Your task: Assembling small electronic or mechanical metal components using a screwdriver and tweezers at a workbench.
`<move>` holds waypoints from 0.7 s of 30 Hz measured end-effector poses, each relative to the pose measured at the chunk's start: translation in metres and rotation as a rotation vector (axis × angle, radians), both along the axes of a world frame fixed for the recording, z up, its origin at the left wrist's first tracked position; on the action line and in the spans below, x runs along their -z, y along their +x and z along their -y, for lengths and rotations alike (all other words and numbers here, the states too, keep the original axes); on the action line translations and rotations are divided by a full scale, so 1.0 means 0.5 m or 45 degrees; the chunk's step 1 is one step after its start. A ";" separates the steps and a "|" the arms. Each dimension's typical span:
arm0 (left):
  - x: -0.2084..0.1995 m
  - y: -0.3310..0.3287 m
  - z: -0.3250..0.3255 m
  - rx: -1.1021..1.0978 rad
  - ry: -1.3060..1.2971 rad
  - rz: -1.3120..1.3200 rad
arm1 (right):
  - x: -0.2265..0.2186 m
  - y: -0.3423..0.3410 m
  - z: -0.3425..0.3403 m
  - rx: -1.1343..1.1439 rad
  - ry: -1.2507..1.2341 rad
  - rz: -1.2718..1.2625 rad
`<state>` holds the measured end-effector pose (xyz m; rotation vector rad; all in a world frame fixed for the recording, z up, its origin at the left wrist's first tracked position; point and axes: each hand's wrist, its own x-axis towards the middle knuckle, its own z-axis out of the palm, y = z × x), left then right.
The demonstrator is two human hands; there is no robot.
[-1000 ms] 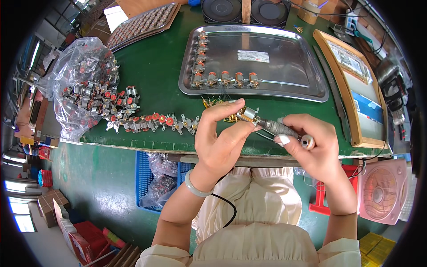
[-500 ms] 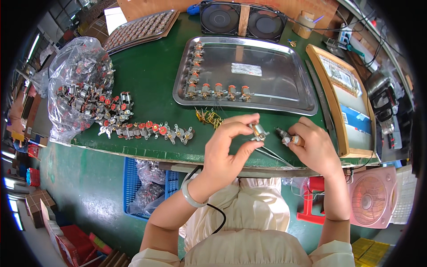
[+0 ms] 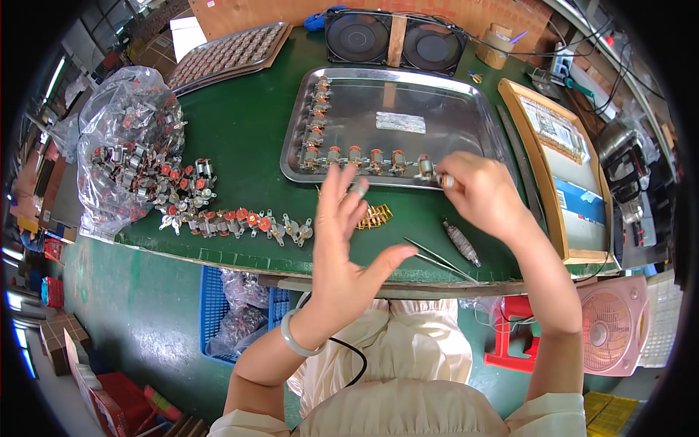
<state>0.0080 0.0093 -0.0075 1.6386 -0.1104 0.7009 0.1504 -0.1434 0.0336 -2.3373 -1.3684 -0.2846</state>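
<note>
My left hand hovers over the front of the table, fingers spread and holding nothing. My right hand reaches to the tray's near edge, its fingers pinched at a small silver cylindrical component, slightly blurred. This component is at the right end of the near row on the metal tray. Similar components with orange tops form a column on the tray's left and a row along its near side. Below my hands lie tweezers, a grey wrapped tool and small brass-coloured pieces.
A clear plastic bag spills components leftward of me, with a line of them along the front edge. A filled tray sits at the back left. Two black fans stand behind; a wooden frame lies right.
The component has passed from my left hand to the tray edge at my right hand. My left hand has opened and shifted left. The grey wrapped tool has been laid down.
</note>
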 end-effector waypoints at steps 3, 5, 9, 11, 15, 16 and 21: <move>0.001 -0.019 -0.035 -0.132 0.143 0.048 | 0.018 0.031 -0.014 0.049 -0.090 -0.001; -0.010 -0.035 -0.070 -0.175 0.305 0.026 | 0.024 0.041 -0.020 0.075 -0.133 -0.013; -0.042 -0.055 -0.117 -0.236 0.639 -0.019 | 0.014 0.047 -0.024 0.047 -0.193 -0.070; -0.059 -0.067 -0.141 -0.215 0.950 -0.145 | 0.017 0.053 -0.023 0.050 -0.204 -0.019; -0.076 -0.079 -0.165 -0.225 1.508 -0.486 | -0.018 0.037 -0.021 0.073 -0.156 -0.083; -0.075 -0.082 -0.173 -0.247 1.503 -0.510 | -0.033 0.019 -0.029 0.041 -0.158 -0.088; -0.071 -0.077 -0.194 -0.084 1.449 -0.508 | -0.039 -0.060 -0.076 -0.336 0.050 -0.389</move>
